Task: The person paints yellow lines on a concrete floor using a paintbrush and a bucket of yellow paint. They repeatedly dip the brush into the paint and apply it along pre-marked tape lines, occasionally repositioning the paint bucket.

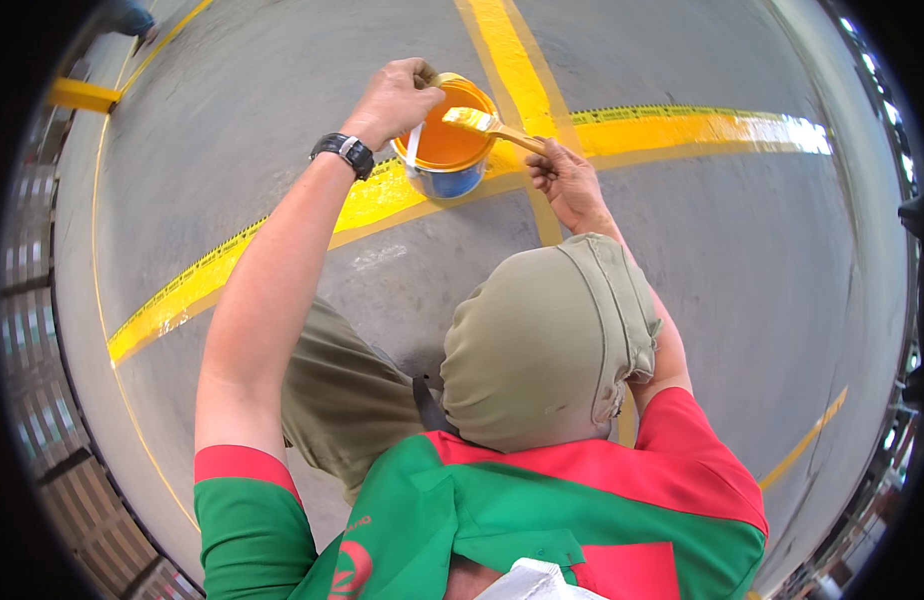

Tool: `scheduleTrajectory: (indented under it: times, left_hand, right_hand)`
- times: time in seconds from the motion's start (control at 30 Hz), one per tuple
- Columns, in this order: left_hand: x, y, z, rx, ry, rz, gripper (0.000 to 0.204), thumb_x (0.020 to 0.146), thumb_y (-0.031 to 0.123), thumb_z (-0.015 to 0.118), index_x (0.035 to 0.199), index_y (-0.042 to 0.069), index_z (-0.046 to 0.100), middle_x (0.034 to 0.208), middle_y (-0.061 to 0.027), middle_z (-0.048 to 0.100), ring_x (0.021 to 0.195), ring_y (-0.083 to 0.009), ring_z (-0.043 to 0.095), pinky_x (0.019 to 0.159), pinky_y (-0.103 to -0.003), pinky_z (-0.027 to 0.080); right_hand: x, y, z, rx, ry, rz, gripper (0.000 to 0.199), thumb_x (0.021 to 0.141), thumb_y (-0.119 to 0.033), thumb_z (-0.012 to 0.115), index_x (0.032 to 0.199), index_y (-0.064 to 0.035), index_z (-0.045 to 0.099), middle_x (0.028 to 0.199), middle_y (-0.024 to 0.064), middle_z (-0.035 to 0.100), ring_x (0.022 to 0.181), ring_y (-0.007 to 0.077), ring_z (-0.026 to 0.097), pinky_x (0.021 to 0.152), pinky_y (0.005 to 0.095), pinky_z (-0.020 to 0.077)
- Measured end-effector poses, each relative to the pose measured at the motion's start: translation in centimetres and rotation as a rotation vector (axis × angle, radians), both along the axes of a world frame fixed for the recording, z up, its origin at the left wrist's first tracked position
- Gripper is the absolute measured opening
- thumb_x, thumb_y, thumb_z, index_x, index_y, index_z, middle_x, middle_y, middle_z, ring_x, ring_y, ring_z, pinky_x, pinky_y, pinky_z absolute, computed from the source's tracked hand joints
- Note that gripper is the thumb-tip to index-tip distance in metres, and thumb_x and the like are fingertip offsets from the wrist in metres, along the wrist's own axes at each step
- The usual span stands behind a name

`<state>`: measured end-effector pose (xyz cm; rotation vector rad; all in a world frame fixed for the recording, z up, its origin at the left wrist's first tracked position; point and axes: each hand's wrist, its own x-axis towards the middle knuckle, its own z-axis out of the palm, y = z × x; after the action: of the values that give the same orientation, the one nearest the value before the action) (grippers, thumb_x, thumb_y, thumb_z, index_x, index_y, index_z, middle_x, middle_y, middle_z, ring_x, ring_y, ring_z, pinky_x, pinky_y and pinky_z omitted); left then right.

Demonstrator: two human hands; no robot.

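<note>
A small blue paint bucket with orange-yellow paint inside stands on the floor, over the yellow line. Its rim is smeared yellow, and a white strip, perhaps its handle, hangs at the left side. My left hand, wearing a black wristwatch, is closed with the fingertips pinching at the bucket's upper left rim. My right hand grips the wooden handle of a paintbrush. Its bristles, coated in yellow paint, lie over the bucket's opening near the far right rim.
A wide yellow floor stripe curves across, bordered by printed tape and brown tape; another yellow stripe crosses it. Wet paint glistens at the right end. A yellow barrier and a person's foot show far left. Stacked pallets line the left edge.
</note>
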<state>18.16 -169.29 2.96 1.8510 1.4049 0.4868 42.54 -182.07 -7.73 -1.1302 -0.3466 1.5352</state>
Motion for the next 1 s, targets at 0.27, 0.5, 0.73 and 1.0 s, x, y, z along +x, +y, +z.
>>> scheduleTrajectory:
  times: [0.27, 0.5, 0.73, 1.0]
  left_hand:
    - [-1.1, 0.6, -2.8, -0.097, -0.097, 0.000, 0.028, 0.088, 0.017, 0.067, 0.108, -0.002, 0.066, 0.095, -0.0077, 0.068, 0.083, -0.0139, 0.062, 0.073, -0.031, 0.052]
    - [-2.0, 1.1, -3.5, -0.126, -0.080, -0.029, 0.034, 0.089, 0.021, 0.066, 0.116, -0.001, 0.068, 0.101, -0.0138, 0.073, 0.091, -0.0212, 0.069, 0.083, -0.035, 0.056]
    - [-3.0, 0.5, -4.0, -0.024, 0.032, -0.019, 0.044, 0.093, 0.029, 0.069, 0.123, -0.003, 0.066, 0.111, -0.0177, 0.073, 0.101, -0.0258, 0.070, 0.092, -0.035, 0.053]
    - [-5.3, -0.1, -4.7, 0.048, 0.104, -0.060, 0.051, 0.094, 0.032, 0.068, 0.128, -0.005, 0.063, 0.117, -0.0221, 0.071, 0.108, -0.0307, 0.069, 0.097, -0.036, 0.052]
  right_hand:
    - [-1.7, -2.7, -0.6, 0.288, -0.679, 0.185, 0.031, 0.096, -0.004, 0.067, 0.125, 0.0043, 0.065, 0.095, 0.0128, 0.071, 0.079, 0.0140, 0.065, 0.077, 0.0274, 0.0559]
    - [0.1, -3.7, -4.8, 0.185, -0.184, -0.122, 0.031, 0.099, -0.012, 0.065, 0.126, 0.0026, 0.063, 0.094, 0.0139, 0.071, 0.079, 0.0181, 0.066, 0.070, 0.0294, 0.0549]
    - [8.6, -3.9, -7.4, 0.231, -0.343, -0.205, 0.030, 0.102, -0.016, 0.061, 0.124, 0.0041, 0.063, 0.094, 0.0113, 0.070, 0.078, 0.0145, 0.065, 0.068, 0.0251, 0.0538]
    - [12.4, 6.7, -7.8, 0.493, -1.452, 0.232, 0.027, 0.095, -0.016, 0.066, 0.119, -0.0046, 0.069, 0.102, 0.0148, 0.073, 0.089, 0.0290, 0.069, 0.079, 0.0381, 0.0539]
